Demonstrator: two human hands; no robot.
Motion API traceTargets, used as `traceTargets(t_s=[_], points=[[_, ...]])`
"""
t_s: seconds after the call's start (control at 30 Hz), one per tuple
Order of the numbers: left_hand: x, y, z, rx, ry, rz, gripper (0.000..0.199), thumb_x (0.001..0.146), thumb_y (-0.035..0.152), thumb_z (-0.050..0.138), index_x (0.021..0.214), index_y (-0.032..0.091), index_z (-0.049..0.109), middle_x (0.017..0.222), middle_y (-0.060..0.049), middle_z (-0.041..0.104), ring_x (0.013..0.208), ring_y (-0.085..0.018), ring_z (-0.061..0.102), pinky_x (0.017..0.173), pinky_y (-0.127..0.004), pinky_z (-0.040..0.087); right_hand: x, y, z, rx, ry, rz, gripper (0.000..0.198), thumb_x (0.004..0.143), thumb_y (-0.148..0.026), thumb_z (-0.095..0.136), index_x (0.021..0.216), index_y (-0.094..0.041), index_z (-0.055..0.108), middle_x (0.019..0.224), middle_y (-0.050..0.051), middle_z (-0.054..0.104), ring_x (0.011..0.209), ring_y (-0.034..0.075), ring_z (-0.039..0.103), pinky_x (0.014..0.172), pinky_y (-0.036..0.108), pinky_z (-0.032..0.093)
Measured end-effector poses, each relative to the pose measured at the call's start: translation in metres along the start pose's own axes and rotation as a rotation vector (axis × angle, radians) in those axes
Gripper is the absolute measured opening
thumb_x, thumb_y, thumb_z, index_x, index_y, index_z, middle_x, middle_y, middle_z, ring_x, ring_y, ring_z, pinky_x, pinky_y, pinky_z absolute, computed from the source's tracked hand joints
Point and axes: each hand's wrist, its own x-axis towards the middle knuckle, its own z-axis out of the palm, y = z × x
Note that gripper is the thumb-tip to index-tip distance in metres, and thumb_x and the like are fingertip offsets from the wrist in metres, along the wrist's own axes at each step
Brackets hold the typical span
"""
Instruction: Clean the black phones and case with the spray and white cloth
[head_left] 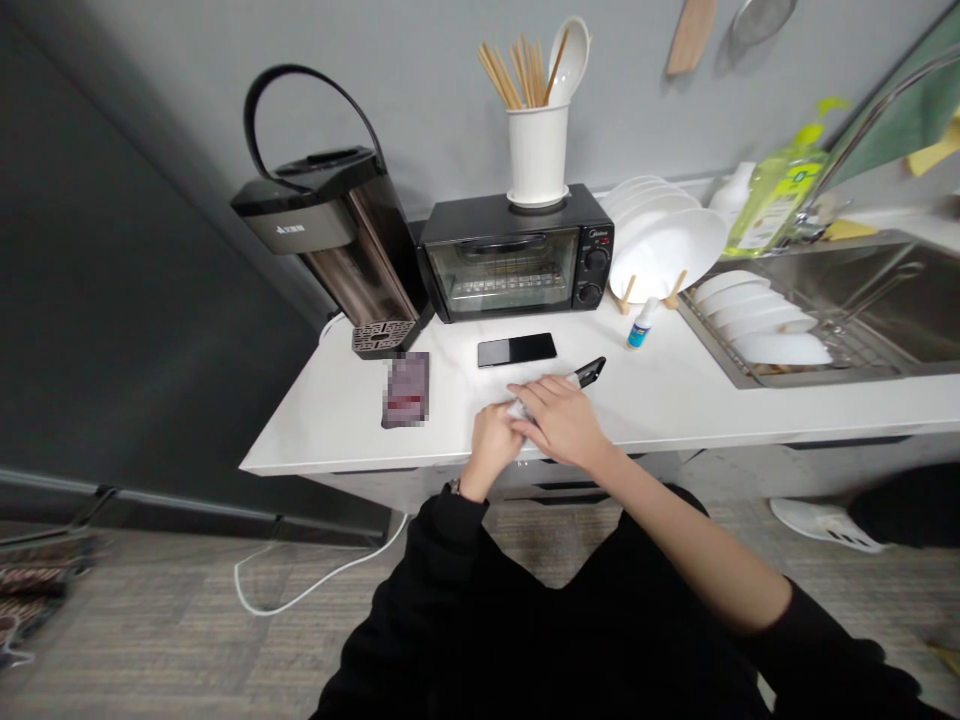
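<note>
While left hand (495, 440) and right hand (561, 418) are clasping the wrap (517, 410), the handle (592, 372) at right is likely offering stiff purchase.

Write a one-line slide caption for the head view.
Left hand and right hand hold a pale, black-ended item over a white counter, a phone and toaster oven beyond.

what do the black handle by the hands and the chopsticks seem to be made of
Black handle: probably plastic with a slight sheen, judging by its dark colour and pale highlight; coated metal is possible. Chopsticks: likely bamboo or wood, plain-looking, going by their tan colour.
</note>
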Motion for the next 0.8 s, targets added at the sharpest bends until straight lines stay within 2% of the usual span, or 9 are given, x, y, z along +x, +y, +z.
traceTargets(t_s=[0.13,0.23,0.33,0.4,0.47,0.57,0.63,0.7,0.8], points=[[-0.001,-0.001,0.000,0.027,-0.013,-0.002,0.018,0.094,0.017,0.061,0.091,0.015,0.079,0.088,-0.014,0.080,0.084,-0.028,0.075,0.072,-0.030,0.046,0.015,0.002,-0.003,-0.071,-0.021,0.144,0.049,0.111,-0.038,0.035,0.141,-0.012,0.064,0.116,0.013,0.078,0.103,0.028,0.069,0.090,0.041,0.047],[-0.002,0.004,-0.001,0.019,0.009,0.007,0.027,0.104,0.028,0.055,0.101,0.018,0.079,0.090,-0.011,0.081,0.085,-0.025,0.076,0.072,-0.029,0.045,0.018,0.043,-0.011,-0.135,-0.040,0.252,0.042,0.108,-0.028,0.040,0.111,-0.014,0.079,0.107,0.012,0.081,0.102,0.029,0.071,0.093,0.043,0.045],[-0.002,0.007,-0.001,-0.014,0.051,0.028,0.038,0.110,0.042,0.046,0.114,0.022,0.078,0.093,-0.009,0.081,0.084,-0.024,0.076,0.071,-0.029,0.045,0.015,0.074,-0.017,-0.175,-0.003,0.356,0.044,0.106,-0.021,0.037,0.107,-0.012,0.080,0.105,0.013,0.082,0.104,0.030,0.072,0.107,0.049,0.040],[-0.001,0.007,0.001,-0.012,0.055,0.019,0.039,0.110,0.043,0.046,0.113,0.022,0.078,0.092,-0.009,0.081,0.084,-0.024,0.076,0.072,-0.030,0.046,0.016,0.069,-0.013,-0.167,0.042,0.344,0.044,0.106,-0.020,0.036,0.114,-0.012,0.079,0.110,0.013,0.082,0.116,0.031,0.070,0.120,0.055,0.028],[-0.001,0.004,0.004,0.011,0.034,-0.010,0.032,0.107,0.035,0.051,0.107,0.019,0.078,0.090,-0.010,0.080,0.085,-0.026,0.075,0.073,-0.031,0.047,0.019,0.041,-0.004,-0.118,0.062,0.239,0.042,0.107,-0.024,0.037,0.120,-0.014,0.076,0.114,0.011,0.081,0.126,0.030,0.066,0.126,0.056,0.019],[0.000,-0.002,0.008,0.039,0.015,-0.043,0.023,0.101,0.022,0.056,0.107,0.014,0.077,0.095,-0.013,0.079,0.089,-0.027,0.075,0.076,-0.032,0.049,0.026,-0.012,0.011,-0.032,0.014,0.017,0.040,0.109,-0.034,0.042,0.121,-0.017,0.076,0.115,0.009,0.081,0.119,0.027,0.068,0.125,0.050,0.025],[0.001,-0.005,0.009,0.045,0.012,-0.039,0.022,0.098,0.019,0.058,0.109,0.012,0.076,0.099,-0.014,0.079,0.091,-0.027,0.074,0.076,-0.032,0.049,0.030,-0.027,0.014,-0.013,-0.030,-0.058,0.041,0.110,-0.038,0.042,0.115,-0.017,0.077,0.109,0.009,0.081,0.107,0.025,0.069,0.117,0.045,0.034],[0.001,-0.005,0.008,0.047,0.001,-0.026,0.018,0.097,0.020,0.061,0.103,0.013,0.077,0.095,-0.013,0.079,0.088,-0.027,0.074,0.074,-0.032,0.049,0.031,-0.016,0.009,-0.032,-0.061,-0.028,0.045,0.110,-0.036,0.038,0.105,-0.016,0.079,0.101,0.010,0.081,0.099,0.024,0.069,0.105,0.041,0.040],[0.001,0.000,0.004,0.029,0.013,-0.011,0.025,0.102,0.029,0.058,0.096,0.016,0.078,0.086,-0.012,0.078,0.083,-0.026,0.074,0.072,-0.031,0.047,0.029,0.033,-0.005,-0.097,-0.069,0.150,0.049,0.109,-0.030,0.035,0.095,-0.015,0.079,0.096,0.012,0.080,0.096,0.026,0.069,0.093,0.040,0.042]])
